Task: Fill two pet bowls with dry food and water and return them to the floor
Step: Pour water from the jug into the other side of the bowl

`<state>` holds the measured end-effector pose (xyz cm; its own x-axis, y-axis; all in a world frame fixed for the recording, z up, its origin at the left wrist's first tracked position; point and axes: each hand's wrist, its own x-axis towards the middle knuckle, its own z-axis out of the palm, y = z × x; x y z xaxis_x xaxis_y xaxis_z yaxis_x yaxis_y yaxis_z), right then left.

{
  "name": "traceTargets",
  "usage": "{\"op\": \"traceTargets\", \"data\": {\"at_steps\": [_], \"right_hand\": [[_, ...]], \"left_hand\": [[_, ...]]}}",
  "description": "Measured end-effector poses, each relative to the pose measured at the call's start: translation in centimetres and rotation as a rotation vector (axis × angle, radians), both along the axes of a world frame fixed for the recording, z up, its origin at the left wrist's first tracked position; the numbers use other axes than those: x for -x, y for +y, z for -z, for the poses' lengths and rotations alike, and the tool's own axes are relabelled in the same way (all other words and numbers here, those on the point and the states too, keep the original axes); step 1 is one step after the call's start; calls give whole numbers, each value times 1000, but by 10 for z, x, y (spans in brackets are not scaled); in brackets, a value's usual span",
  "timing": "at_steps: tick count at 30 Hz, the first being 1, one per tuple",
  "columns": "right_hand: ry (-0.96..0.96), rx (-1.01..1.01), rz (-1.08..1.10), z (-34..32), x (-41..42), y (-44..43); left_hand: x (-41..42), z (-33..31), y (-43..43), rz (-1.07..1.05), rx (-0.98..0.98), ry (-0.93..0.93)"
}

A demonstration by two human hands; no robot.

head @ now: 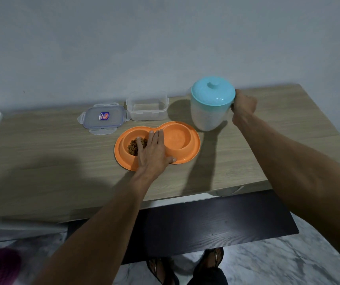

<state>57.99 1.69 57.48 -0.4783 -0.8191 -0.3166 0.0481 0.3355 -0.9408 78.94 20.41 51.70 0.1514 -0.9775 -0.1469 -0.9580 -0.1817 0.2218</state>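
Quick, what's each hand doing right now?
Left hand: open, flat on the orange double bowl.
Right hand: closed around the handle of the blue-lidded jug.

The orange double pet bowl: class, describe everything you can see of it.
The orange double pet bowl is one moulded piece, plastic by its look, with two round wells joined in a figure-eight. It lies flat on the wooden table, in front of the clear container. The left well holds brown dry food; the right well looks empty. The left hand rests flat across its middle.
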Motion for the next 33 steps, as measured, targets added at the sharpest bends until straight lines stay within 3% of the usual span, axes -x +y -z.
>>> {"op": "traceTargets", "data": {"at_steps": [9, 17, 21, 25, 30, 33], "right_hand": [[-105, 36, 10, 2, -2, -2], [-72, -107, 120, 13, 3, 27], [-9, -194, 31, 51, -4, 47], [167, -291, -195, 32, -44, 98], [433, -355, -377, 39, -72, 118], [467, -387, -414, 47, -78, 118]], "left_hand": [[0, -1, 1, 4, 5, 3], [-4, -8, 6, 19, 5, 61], [-19, -12, 12, -129, 139, 156], [-43, -22, 20, -412, 227, 245], [-79, -15, 21, -739, 55, 413], [-86, -13, 21, -745, -5, 416]]}}
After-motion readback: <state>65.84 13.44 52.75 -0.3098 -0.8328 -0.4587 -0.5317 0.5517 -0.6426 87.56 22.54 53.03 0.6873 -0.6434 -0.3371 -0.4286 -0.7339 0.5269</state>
